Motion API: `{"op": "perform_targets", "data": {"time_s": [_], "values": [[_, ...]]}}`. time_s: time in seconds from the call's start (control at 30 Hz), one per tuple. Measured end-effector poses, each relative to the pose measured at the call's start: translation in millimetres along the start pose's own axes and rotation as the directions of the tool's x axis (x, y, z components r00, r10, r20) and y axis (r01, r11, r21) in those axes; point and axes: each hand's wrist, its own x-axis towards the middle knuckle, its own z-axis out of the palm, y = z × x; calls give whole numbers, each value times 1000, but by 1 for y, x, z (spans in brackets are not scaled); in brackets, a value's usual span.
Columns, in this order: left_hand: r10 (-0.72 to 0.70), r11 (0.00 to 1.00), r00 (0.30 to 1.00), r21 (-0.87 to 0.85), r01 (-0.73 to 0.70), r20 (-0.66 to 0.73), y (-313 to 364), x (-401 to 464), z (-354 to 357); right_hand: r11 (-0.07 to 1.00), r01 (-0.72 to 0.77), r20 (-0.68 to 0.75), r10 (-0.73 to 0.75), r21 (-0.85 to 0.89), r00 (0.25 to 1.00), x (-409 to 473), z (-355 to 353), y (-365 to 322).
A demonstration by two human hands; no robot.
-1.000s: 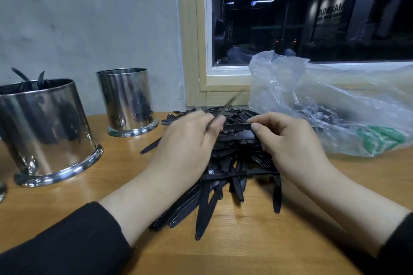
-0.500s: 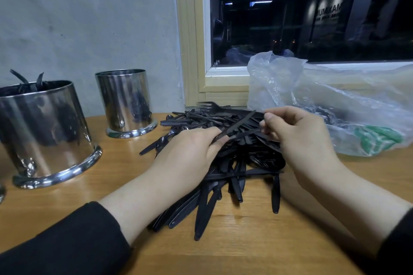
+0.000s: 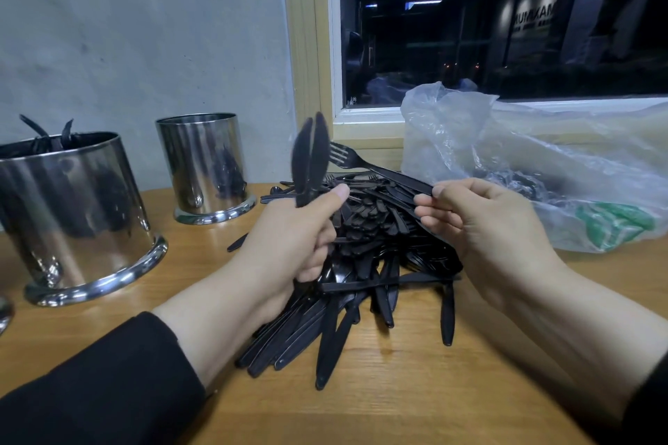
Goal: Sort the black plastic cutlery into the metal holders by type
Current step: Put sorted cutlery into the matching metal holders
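Left hand (image 3: 289,246) now lifts two glossy black knives (image 3: 310,159) upright, off the cutlery pile (image 3: 365,264); right hand (image 3: 480,228) pinches a fork (image 3: 376,166) by its handle

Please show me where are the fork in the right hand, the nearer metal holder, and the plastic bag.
fork (image 3: 341,155): head view, on its tines.
nearer metal holder (image 3: 72,209): head view, on its shiny side wall.
plastic bag (image 3: 542,163): head view, on its clear crumpled front.

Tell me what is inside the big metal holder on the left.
The big metal holder has a few black cutlery ends poking above its rim at the back. Their type is unclear, and the shiny wall hides everything lower, so the amount inside cannot be seen.
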Motion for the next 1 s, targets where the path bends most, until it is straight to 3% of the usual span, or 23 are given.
{"op": "perform_targets", "data": {"time_s": [0.13, 0.23, 0.47, 0.5, 0.53, 0.6, 0.63, 0.77, 0.87, 1.0], "values": [[-7, 986, 999, -165, 2, -33, 0, 3, 1, 998, -35, 38, 33, 53, 999, -5, 4, 1], [33, 981, 999, -189, -38, -28, 0, -1, 6, 996, -72, 107, 66, 51, 992, -8, 7, 3], [82, 964, 992, -243, -103, -95, 0, -3, 11, 970, 35, 364, 56, -239, 930, -19, 13, 7], [85, 966, 991, -237, -107, -103, 0, -2, 10, 924, 139, 366, 1, -356, 931, -15, 9, 6], [90, 969, 990, -220, -112, -109, 0, -1, 9, 810, 285, 362, -97, -512, 927, -8, 4, 3], [104, 977, 988, -176, -123, -113, 2, -1, 7, 470, 483, 401, -269, -739, 876, 5, -10, -6], [112, 980, 988, -152, -128, -109, 3, -1, 6, 352, 507, 429, -278, -787, 860, 11, -17, -13], [132, 988, 985, -69, -140, -110, 3, -4, 7, -9, 476, 475, 49, -880, 879, 25, -38, -26], [120, 992, 986, -18, -123, -115, 1, -5, 9, -140, 471, 441, 199, -871, 875, 22, -35, -20], [96, 995, 992, 36, -93, -86, -3, -3, 12, -209, 446, 409, 195, -870, 891, 15, -25, -10]]}}
